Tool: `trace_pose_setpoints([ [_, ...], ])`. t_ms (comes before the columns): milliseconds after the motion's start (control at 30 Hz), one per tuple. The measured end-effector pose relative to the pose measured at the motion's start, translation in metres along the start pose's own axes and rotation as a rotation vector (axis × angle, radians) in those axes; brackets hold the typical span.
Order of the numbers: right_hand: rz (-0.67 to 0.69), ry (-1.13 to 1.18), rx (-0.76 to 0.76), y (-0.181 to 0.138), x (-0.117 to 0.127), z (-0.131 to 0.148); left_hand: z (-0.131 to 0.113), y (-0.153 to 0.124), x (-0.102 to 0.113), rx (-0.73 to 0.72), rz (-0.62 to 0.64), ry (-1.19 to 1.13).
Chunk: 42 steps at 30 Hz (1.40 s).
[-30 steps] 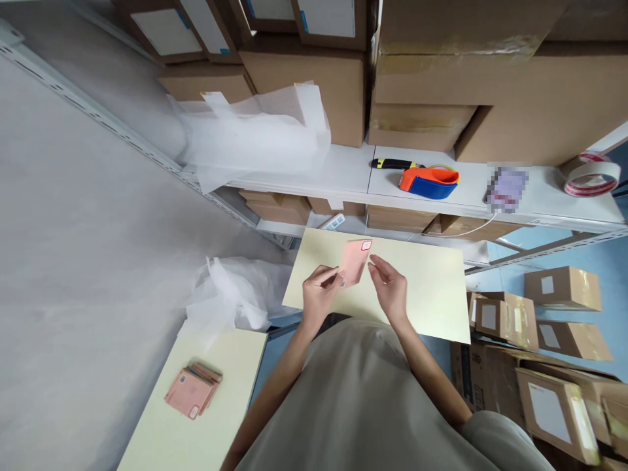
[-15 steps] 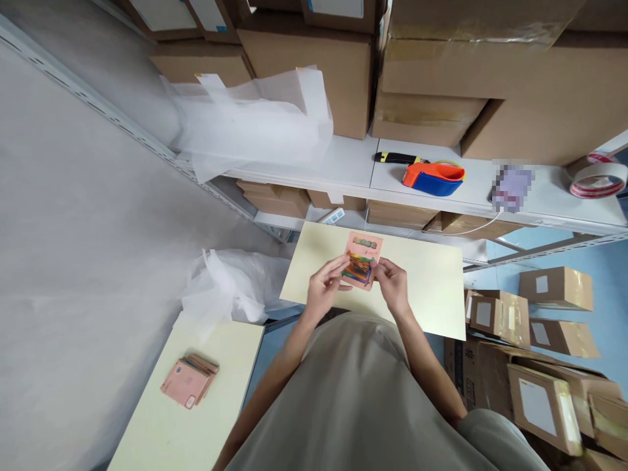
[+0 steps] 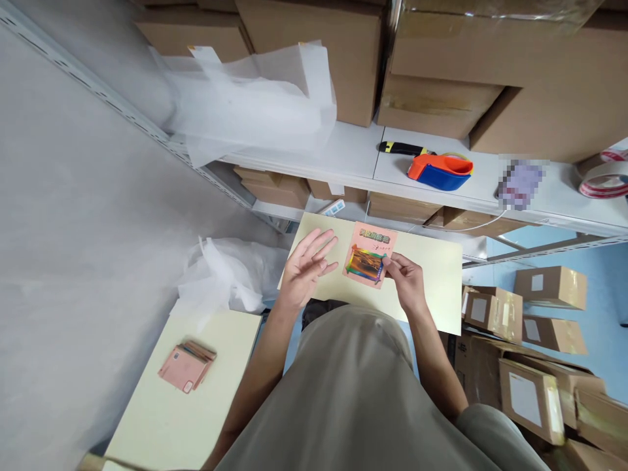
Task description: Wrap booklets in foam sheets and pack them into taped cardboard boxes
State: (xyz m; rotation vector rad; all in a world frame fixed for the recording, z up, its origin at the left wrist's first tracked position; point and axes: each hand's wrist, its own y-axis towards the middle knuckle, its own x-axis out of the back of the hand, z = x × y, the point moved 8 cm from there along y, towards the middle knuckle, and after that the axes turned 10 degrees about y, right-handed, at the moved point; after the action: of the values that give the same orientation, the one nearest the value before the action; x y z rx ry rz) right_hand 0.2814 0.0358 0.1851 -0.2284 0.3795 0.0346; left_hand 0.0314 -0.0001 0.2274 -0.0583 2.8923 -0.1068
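A small pink booklet (image 3: 369,256) with a dark picture in a rainbow-coloured frame on its cover is held up over the cream table (image 3: 436,288). My right hand (image 3: 408,280) pinches it by its right edge, thumb on the cover. To the left of the booklet, my left hand (image 3: 308,268) is apart from it, fingers spread and nothing in them. On the side table (image 3: 147,432) at the lower left lies a stack of similar pink booklets (image 3: 184,369).
An orange and blue tape dispenser (image 3: 441,173), a black and yellow cutter (image 3: 402,148), a blurred phone (image 3: 521,184) and a tape roll (image 3: 606,180) lie on the shelf ahead. Cardboard boxes (image 3: 532,399) crowd the right. White plastic wrapping (image 3: 220,271) sits by the wall.
My left hand has let go of the booklet, moved left and spread its fingers. My right hand keeps its grip, and the booklet has shifted slightly to the right.
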Motion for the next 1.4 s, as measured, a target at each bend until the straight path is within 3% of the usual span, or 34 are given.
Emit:
trace_pose_setpoints([
  [433,0.053,-0.022,0.021,0.000,-0.005,0.009,-0.019,-0.002,-0.009,-0.031,0.091,-0.024],
  [900,0.066,0.000,-0.004,-0.004,-0.004,0.011,-0.012,0.001,-0.015,-0.015,0.108,0.002],
  [1067,0.105,-0.006,0.004,-0.004,-0.006,0.011,0.006,0.011,-0.007,-0.010,-0.034,0.186],
  [1200,0.194,-0.014,0.013,-0.004,-0.014,0.011,0.022,0.014,-0.010,0.083,0.002,0.360],
  [1400,0.250,-0.124,0.095,-0.001,-0.019,0.015,0.005,0.010,-0.011,-0.011,-0.038,0.549],
])
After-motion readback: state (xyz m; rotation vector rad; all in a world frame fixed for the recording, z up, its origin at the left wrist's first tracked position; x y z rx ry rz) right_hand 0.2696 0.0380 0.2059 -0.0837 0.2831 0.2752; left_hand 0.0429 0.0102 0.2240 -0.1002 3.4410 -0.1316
